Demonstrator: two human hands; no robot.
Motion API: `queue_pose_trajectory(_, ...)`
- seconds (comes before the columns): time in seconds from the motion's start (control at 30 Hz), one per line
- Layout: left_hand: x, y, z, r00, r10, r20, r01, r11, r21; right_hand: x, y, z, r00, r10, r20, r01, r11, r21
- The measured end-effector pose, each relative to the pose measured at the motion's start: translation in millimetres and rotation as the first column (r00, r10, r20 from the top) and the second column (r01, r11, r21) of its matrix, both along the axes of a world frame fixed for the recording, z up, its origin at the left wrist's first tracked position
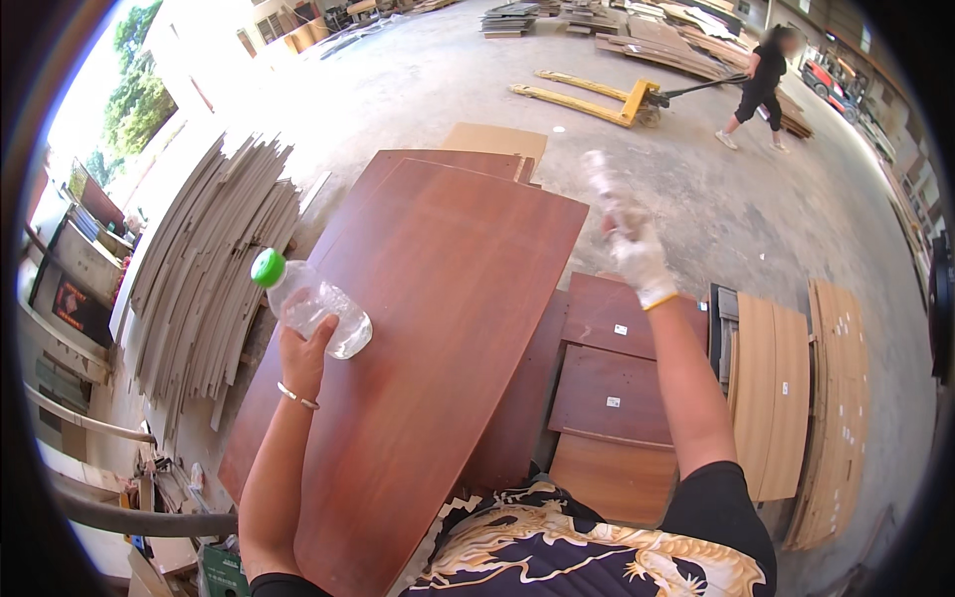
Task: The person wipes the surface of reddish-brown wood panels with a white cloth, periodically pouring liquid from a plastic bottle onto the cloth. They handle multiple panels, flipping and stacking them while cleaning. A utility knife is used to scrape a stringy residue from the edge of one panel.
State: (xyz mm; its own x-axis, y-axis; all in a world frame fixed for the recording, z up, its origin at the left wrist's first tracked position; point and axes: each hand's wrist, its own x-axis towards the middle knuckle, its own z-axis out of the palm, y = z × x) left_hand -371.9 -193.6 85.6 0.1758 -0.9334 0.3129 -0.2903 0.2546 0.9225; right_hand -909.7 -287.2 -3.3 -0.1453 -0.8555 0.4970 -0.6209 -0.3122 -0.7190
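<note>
My left hand [303, 355], bare and with a bangle at the wrist, is closed round a clear plastic bottle [333, 313] with a green cap. The bottle leans to the left over a large reddish-brown wooden panel [438, 358]. On my right hand [642, 261] is a white work glove with a yellow cuff. That hand is stretched out past the panel's right edge, above the floor. A whitish, limp-looking thing [602, 179] with a reddish patch extends from its fingers; motion smears it, so its kind is unclear.
Stacks of dark panels [609, 383] and light wood boards [771, 398] stand to the right. Long thin strips [204, 279] are piled at the left. Beyond, a person [766, 85] pulls a yellow pallet jack [607, 99] across the concrete floor. More board piles [667, 50] lie behind.
</note>
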Motion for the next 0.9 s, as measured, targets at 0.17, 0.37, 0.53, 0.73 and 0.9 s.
queue_pose_trajectory(0.17,65,27,-43,0.991,-0.122,0.052,0.116,0.987,0.111,160,91,44,0.695,0.716,-0.060,-0.705,0.664,-0.249)
queue_pose_trajectory(0.37,54,30,-47,0.989,-0.091,0.120,0.076,0.989,0.126,132,47,15,0.814,0.581,0.000,-0.549,0.769,-0.327)
queue_pose_trajectory(0.53,59,35,-48,0.992,-0.061,0.112,0.045,0.989,0.141,82,-6,15,0.965,0.253,0.062,-0.249,0.966,-0.065)
queue_pose_trajectory(0.73,59,32,-42,0.995,-0.039,0.088,0.025,0.987,0.157,113,19,44,0.891,0.450,0.065,-0.413,0.860,-0.299)
queue_pose_trajectory(0.9,65,30,-40,0.995,-0.031,0.091,0.017,0.988,0.154,99,-9,13,0.929,0.302,0.212,-0.298,0.953,-0.051)
